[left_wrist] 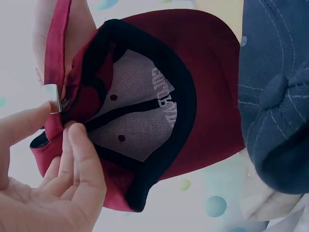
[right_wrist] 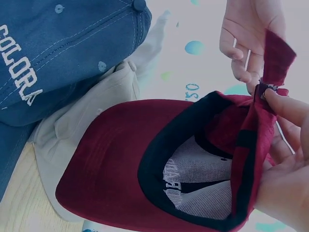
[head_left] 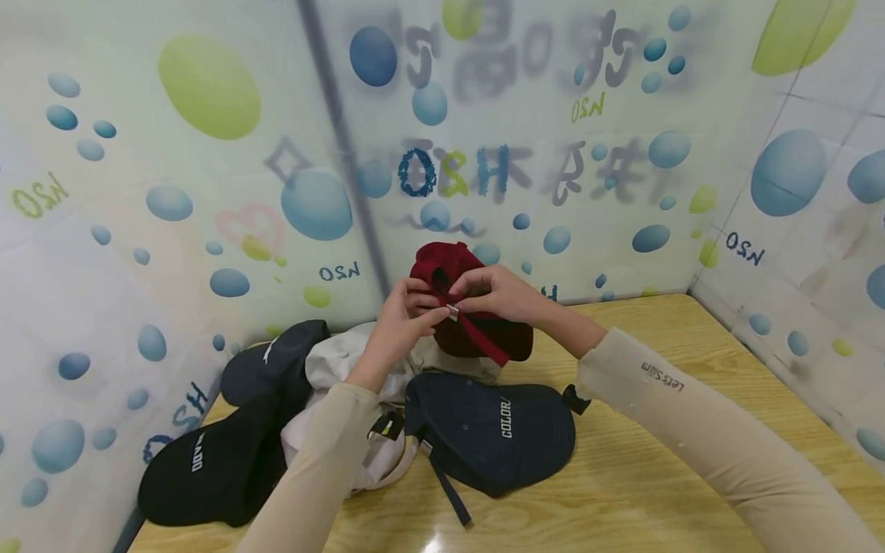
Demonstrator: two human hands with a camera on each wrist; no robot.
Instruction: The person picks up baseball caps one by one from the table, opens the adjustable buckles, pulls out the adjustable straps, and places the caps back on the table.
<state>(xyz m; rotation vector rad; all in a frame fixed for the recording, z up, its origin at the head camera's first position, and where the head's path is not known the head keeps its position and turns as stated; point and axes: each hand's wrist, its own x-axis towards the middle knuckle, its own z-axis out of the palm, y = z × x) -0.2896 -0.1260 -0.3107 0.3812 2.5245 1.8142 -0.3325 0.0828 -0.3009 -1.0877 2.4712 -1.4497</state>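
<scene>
A dark red cap (head_left: 439,259) is held up above the table, its inside and brim (left_wrist: 217,92) facing the wrist cameras. At its back, a red strap (head_left: 486,344) passes through a metal buckle (left_wrist: 51,98), and the loose end hangs free. My left hand (head_left: 399,329) pinches the strap at the buckle, thumb against the metal. From the other side my right hand (head_left: 503,295) pinches the strap close to the buckle; its thumb shows there in the right wrist view. Some of the fingertips are hidden behind the cap's back.
Just below the hands lies a navy cap (head_left: 532,445) with white lettering. Pale caps (head_left: 353,353) are heaped to its left, beside a dark cap (head_left: 252,372) and a black cap (head_left: 207,476). A patterned wall covering (head_left: 429,207) stands behind the wooden table (head_left: 657,361).
</scene>
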